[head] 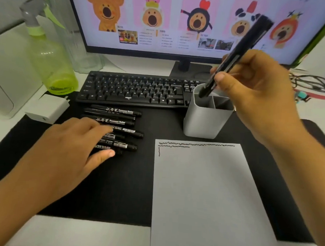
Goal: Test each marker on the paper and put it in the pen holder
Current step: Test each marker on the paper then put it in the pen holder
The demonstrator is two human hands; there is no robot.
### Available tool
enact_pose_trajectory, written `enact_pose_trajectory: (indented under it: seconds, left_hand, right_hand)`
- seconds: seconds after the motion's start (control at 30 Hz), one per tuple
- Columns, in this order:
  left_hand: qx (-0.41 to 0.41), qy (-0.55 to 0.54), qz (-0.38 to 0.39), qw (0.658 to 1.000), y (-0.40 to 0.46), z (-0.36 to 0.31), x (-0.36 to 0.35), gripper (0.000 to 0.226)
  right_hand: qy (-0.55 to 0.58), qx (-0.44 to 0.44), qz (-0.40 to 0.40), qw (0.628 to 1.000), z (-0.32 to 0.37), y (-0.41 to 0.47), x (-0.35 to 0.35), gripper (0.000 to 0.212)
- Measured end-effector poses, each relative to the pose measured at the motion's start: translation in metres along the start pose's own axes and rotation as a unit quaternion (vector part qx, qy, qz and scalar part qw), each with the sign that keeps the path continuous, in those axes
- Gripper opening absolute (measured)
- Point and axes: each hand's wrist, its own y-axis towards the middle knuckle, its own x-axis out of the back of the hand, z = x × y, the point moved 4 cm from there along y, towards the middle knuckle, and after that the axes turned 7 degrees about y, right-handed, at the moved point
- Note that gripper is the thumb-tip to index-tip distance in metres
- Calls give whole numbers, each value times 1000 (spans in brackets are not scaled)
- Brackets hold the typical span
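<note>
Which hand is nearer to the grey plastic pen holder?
Right. The right hand holds a black marker above the grey plastic pen holder; the left hand rests on markers far left.

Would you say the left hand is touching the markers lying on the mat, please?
Touching. The head view shows the left hand resting its fingers flat across the row of markers, covering their near ends with no gap visible.

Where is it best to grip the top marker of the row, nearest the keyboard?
Grip the top marker at mid-barrel, coming from above. It lies flat on the black mat, its long sides facing the keyboard and the next marker, so fingers fit across it.
</note>
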Motion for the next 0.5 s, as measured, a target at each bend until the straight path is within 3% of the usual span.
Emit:
enact_pose_trajectory:
  seconds: [0.1,0.27,0.5]
  left_hand:
    - [-5,33,46,998,-4,4,-15,56]
    - [-11,25,43,999,-1,8,-21,54]
    - [-66,3,24,998,1,5,-22,46]
  right_hand:
    - [-69,-1,-18,997,-5,6,-10,22]
    - [-155,-16,-42,987,-10,2,-13,26]
    - [-247,-54,59,966,-20,-4,-29,25]
